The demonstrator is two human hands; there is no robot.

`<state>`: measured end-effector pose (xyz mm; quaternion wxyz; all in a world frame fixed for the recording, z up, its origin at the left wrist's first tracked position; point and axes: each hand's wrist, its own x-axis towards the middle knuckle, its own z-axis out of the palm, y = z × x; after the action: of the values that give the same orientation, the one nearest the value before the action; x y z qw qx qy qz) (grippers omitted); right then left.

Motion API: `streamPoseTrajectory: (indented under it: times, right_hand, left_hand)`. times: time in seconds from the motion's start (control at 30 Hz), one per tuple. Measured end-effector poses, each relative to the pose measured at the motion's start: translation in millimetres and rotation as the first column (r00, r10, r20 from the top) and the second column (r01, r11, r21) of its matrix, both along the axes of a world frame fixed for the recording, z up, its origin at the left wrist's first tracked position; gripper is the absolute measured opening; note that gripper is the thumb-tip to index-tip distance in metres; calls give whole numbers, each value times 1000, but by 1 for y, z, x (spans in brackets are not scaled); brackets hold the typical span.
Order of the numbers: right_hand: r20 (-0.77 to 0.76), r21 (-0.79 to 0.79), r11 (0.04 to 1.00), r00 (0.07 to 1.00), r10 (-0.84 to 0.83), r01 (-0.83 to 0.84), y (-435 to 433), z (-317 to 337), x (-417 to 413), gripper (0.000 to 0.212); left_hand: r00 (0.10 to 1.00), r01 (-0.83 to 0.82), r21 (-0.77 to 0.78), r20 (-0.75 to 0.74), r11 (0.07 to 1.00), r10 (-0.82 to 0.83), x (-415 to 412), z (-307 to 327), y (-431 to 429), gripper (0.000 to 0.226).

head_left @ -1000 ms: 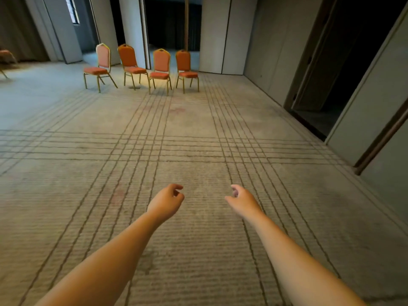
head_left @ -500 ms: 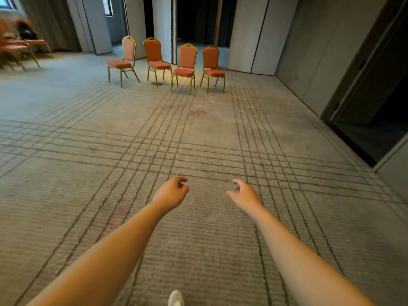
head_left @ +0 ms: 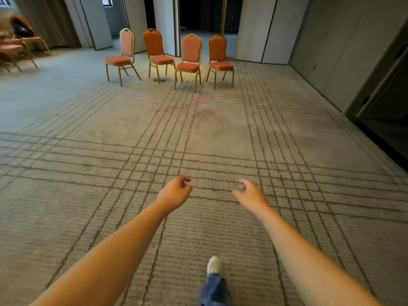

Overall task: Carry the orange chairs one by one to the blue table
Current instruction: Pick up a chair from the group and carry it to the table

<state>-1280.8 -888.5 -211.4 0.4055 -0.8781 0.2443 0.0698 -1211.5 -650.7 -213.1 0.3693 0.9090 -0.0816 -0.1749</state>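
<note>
Several orange chairs with gold frames stand in a row far ahead on the carpet: the leftmost chair (head_left: 123,56), a second chair (head_left: 157,53), a third chair (head_left: 190,59) and the rightmost chair (head_left: 220,58). My left hand (head_left: 175,193) and my right hand (head_left: 250,194) reach forward over the carpet, well short of the chairs. Both hands hold nothing and their fingers hang loosely curled. No blue table is in view.
More chairs (head_left: 19,47) with a dark bag stand at the far left by a curtain. Partition walls (head_left: 265,29) and dark openings lie behind the row. A dark doorway (head_left: 388,111) opens on the right. My foot (head_left: 213,265) steps onto the grey lined carpet (head_left: 198,140).
The chairs have grown larger and nearer as I walk toward them. My view has turned left, bringing the chairs at the far left into view. My foot has stepped forward.
</note>
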Motion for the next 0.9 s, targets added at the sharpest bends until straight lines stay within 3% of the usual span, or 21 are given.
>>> streamPoseTrajectory:
  times: [0.43, 0.73, 0.9]
  right_hand:
    - [59, 23, 998, 996, 61, -62, -114, 21, 343, 57]
    - [42, -36, 997, 997, 71, -70, -186, 16, 512, 56]
    - [93, -52, 997, 994, 58, -53, -220, 7, 643, 56]
  left_hand:
    - [997, -72, -118, 0, 990, 73, 315, 40, -113, 36]
    - [996, -94, -79, -6, 992, 94, 487, 33, -174, 38]
    - [995, -95, -85, 21, 992, 98, 622, 22, -211, 39]
